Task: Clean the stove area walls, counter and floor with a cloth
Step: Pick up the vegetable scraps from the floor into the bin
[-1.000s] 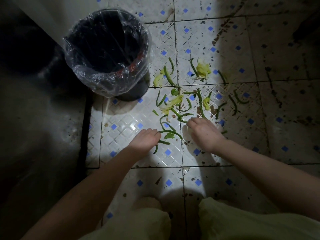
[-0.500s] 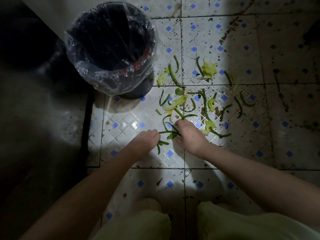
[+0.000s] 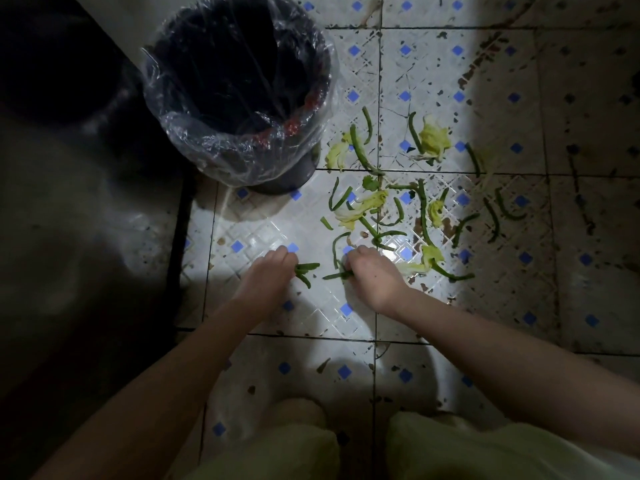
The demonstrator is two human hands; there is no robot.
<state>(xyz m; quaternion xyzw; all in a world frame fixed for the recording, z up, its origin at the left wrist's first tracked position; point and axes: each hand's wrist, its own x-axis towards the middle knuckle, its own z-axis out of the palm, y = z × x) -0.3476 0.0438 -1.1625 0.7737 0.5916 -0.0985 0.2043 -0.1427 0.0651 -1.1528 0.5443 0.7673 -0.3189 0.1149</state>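
Left hand: fingers curled, pinching a small bunch of green strips that stuck out past the fingertips toward the right hand. Right hand: fingers curled down at the floor, closed on one long strip whose free end pointed at the left hand. Narrow gap between the two hands. Both were knuckles-up, low over the same white tile with blue diamonds, near that tile's right grout line. Whether the left knuckles touched the tile: couldn't tell.

The floor sat directly under both grips, glossy and glaring in a bright patch around the hands. Dark specks and brown smears thickened toward the right edge of the view, where it fell into shadow.

Just past the right hand: a pale leaf scrap touching a curved strip. Farther out, a loose scatter of more strips and leaf bits spread over the grout cross. A bigger leaf lay at the far side, a second leaf just beside the bin's foot.

Bin: dark, round, upright, toward the floor's far-left corner. It was lined with a clear bag folded over the rim, and some red showed through the bag at the rim. Inside too dark to make out.

Left of the floor's edge: a dark low unit, detail lost in shadow. At the near edge: knees under a pale green garment.
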